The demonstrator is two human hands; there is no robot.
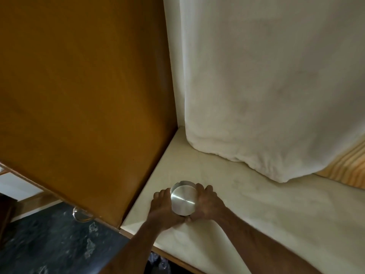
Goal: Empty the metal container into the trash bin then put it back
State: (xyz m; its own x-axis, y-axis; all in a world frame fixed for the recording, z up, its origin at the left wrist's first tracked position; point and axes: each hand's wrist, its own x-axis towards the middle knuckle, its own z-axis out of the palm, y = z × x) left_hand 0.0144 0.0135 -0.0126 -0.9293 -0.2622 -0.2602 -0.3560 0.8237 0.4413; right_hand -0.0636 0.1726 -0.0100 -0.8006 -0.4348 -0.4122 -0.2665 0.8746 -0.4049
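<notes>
A round, shiny metal container (183,200) with a flat brushed lid sits low on a cream shelf (246,210), near its left front corner. My left hand (161,208) wraps its left side and my right hand (207,204) wraps its right side, thumbs meeting below it. Both hands grip the container. Its contents are hidden. No trash bin can be made out with certainty.
An open orange-brown cabinet door (79,95) stands to the left, with a round handle (81,215) at its lower edge. White cloth (266,95) hangs over the shelf's back right. Dark marbled floor (49,244) lies below left. Something dark and crumpled (158,263) shows under the shelf edge.
</notes>
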